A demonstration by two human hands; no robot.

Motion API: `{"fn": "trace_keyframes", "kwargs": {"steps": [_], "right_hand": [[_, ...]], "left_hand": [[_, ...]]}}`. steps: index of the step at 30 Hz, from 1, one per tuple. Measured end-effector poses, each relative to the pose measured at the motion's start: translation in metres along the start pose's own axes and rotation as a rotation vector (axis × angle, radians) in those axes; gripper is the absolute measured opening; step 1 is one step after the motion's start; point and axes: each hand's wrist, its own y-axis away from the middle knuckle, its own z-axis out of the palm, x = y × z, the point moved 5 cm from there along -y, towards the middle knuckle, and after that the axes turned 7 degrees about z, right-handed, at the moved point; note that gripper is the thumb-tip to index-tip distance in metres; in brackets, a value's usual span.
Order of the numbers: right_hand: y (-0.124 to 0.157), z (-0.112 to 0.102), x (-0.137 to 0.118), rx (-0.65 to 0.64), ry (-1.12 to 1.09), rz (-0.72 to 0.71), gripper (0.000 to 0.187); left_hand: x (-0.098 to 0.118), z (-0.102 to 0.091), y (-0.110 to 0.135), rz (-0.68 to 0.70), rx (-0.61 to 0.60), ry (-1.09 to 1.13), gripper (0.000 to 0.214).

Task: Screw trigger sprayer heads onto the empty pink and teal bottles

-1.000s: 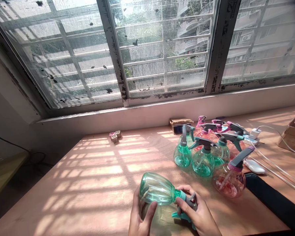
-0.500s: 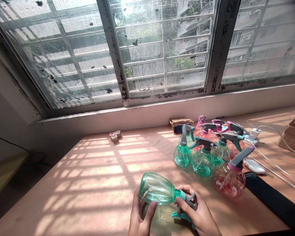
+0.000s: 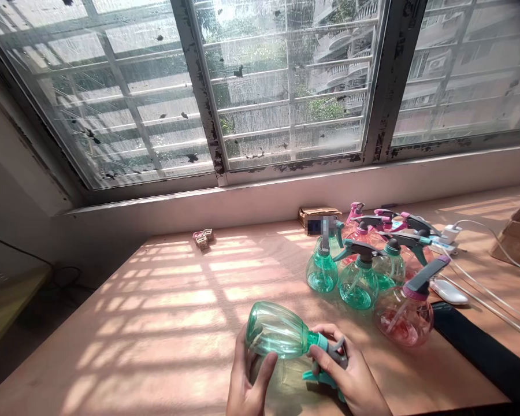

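Note:
A clear green spray bottle (image 3: pixel 277 332) lies on its side in the air just above the table, its neck pointing right. My left hand (image 3: pixel 253 375) is wrapped round the base end, thumb on the near side. My right hand (image 3: pixel 346 370) grips the teal collar and grey-and-teal spray head (image 3: pixel 323 378) at the neck, thumb pressed on the collar. Part of the head is hidden by the fingers. Beyond my right hand stand a pink spray bottle (image 3: pixel 403 320) and green spray bottles (image 3: pixel 357 289) with liquid in them.
More pink spray bottles (image 3: pixel 359 234) stand behind. Farther back are a small cardboard box (image 3: pixel 305 216) and little brown blocks (image 3: pixel 203 240). On the right lie a white mouse (image 3: pixel 449 292), a black flat strip (image 3: pixel 481 346), white cables and an open carton (image 3: pixel 517 237).

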Motion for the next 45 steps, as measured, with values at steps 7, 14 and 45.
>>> {"fn": "trace_keyframes", "kwargs": {"steps": [7, 14, 45], "right_hand": [[0.0004, 0.0005, -0.0009, 0.004, -0.012, -0.001, 0.049], [0.0020, 0.0033, -0.0053, 0.013, -0.017, -0.009, 0.049], [0.0018, 0.0007, -0.0028, 0.030, 0.023, 0.003, 0.052]], "left_hand": [[0.0023, 0.0009, 0.0007, -0.007, 0.011, -0.005, 0.073], [0.0048, 0.0015, 0.0010, -0.015, 0.014, 0.003, 0.071], [0.0067, 0.0031, 0.0013, -0.011, 0.012, -0.014, 0.085]]}}
